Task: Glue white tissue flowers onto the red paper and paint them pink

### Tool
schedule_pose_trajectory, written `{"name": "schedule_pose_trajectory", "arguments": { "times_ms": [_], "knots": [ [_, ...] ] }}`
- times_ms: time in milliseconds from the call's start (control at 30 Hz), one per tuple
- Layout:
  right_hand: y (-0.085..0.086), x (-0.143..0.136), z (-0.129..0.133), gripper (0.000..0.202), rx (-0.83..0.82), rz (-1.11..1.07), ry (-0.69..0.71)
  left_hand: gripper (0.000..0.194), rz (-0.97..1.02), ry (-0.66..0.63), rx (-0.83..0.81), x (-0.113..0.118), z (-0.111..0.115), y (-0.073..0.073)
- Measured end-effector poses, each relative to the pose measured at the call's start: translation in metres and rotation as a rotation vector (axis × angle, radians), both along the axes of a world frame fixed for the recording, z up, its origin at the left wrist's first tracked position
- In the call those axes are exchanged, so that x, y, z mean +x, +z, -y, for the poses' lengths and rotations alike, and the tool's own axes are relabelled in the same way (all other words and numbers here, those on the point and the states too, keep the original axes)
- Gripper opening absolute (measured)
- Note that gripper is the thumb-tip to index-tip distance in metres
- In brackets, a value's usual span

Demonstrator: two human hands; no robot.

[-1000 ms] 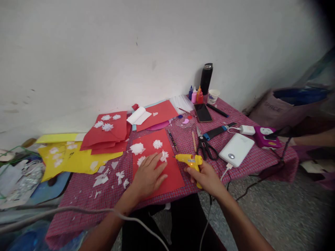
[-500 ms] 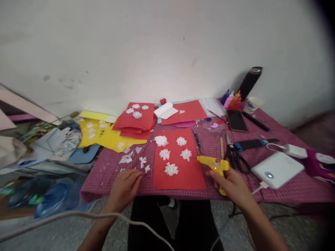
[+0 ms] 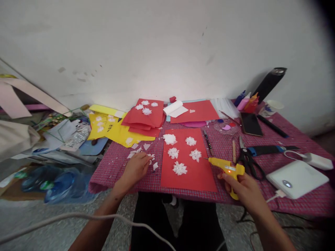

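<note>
Head view: a yellow glue gun (image 3: pixel 227 168) is being gripped by the right hand (image 3: pixel 244 190), fingers clenched round its handle, the nozzle being pointed at the right edge of a red sheet (image 3: pixel 187 162) on the checked tablecloth (image 3: pixel 110 167). White paper scraps (image 3: pixel 151 158) just left of that sheet are being touched by the left hand (image 3: pixel 136 168); whether one is being pinched cannot be told. Five white paper flowers (image 3: pixel 179 168) are lying on the sheet, and scissors (image 3: pixel 248 160) are lying just beyond the gun.

paper sheet (image 3: pixel 191 174) mid-table | glue gun (image 3: pixel 226 168) right of it | scissors (image 3: pixel 248 162) further right
</note>
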State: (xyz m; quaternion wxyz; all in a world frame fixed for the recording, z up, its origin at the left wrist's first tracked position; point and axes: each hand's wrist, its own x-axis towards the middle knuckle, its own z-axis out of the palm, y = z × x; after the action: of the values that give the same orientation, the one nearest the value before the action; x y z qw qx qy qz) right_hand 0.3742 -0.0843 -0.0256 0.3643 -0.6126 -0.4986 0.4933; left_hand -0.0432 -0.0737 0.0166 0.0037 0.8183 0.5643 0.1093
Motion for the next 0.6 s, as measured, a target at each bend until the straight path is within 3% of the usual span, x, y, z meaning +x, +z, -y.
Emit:
{"name": "schedule_pose_trajectory", "arguments": {
  "times_ms": [300, 600],
  "knots": [
    [0.0, -0.002, 0.002, 0.045, -0.009, -0.007, -0.025, 0.026, -0.061, 0.028, -0.065, -0.005, -0.036, 0.012],
    [0.002, -0.007, 0.005, 0.039, 0.015, -0.039, -0.042, 0.023, -0.14, 0.005, -0.126, 0.001, -0.052, 0.002]
  ]
}}
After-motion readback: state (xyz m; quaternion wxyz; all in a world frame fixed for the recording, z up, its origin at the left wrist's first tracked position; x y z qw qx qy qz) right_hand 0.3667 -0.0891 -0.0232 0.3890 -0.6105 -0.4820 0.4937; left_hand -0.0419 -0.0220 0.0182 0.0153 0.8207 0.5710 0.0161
